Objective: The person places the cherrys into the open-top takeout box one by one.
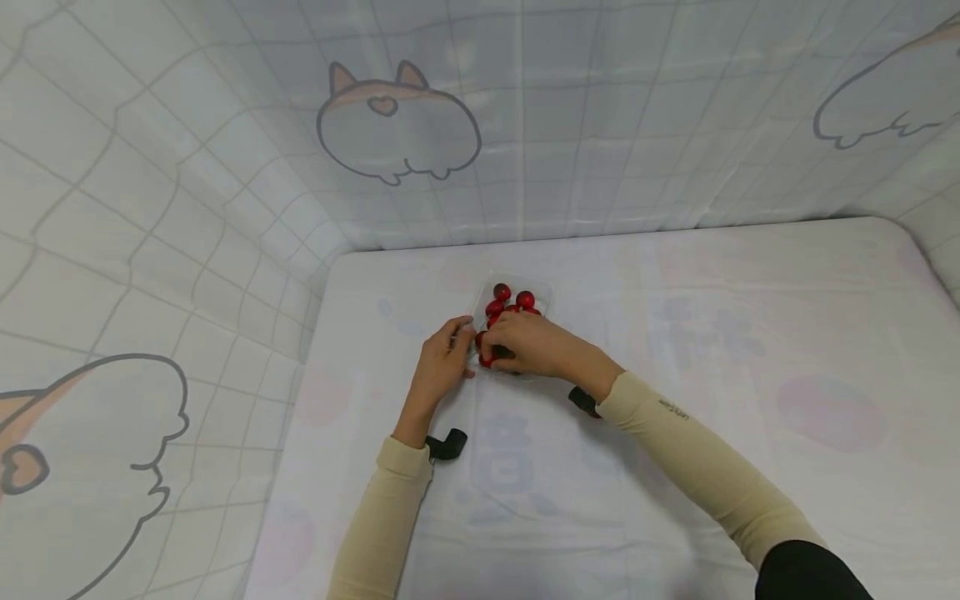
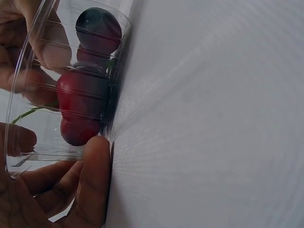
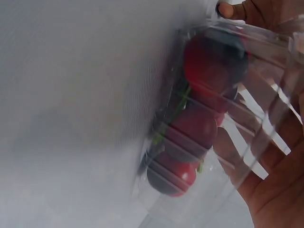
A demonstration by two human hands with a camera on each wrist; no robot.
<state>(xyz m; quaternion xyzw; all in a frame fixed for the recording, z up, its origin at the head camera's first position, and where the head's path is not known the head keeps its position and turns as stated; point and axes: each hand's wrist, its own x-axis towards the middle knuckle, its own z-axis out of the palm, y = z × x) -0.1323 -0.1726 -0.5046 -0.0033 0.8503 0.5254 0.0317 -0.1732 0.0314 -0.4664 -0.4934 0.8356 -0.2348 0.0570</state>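
A clear plastic punnet [image 1: 546, 293] holds several dark red cherries [image 1: 525, 299], some with thin green stems [image 2: 34, 111]. My left hand [image 1: 441, 362] grips its near left edge. In the left wrist view the fingers [image 2: 97, 161] press low on the outside, near the tabletop. My right hand [image 1: 536, 343] reaches down into the near end, thumb and fingers curled about a cherry [image 1: 486, 362]. Fingertips of that hand show through the ribbed wall beside a cherry [image 2: 78, 92]. From the right wrist, more cherries [image 3: 209, 59] appear through the plastic; the hand covers part of the contents from above.
Beneath everything lies a pale cloth-covered table [image 1: 675, 333] with faint prints. A white grid-patterned curtain [image 1: 562, 125] stands along the back and left. Black wrist-worn devices [image 1: 447, 444] stick out beside both forearms.
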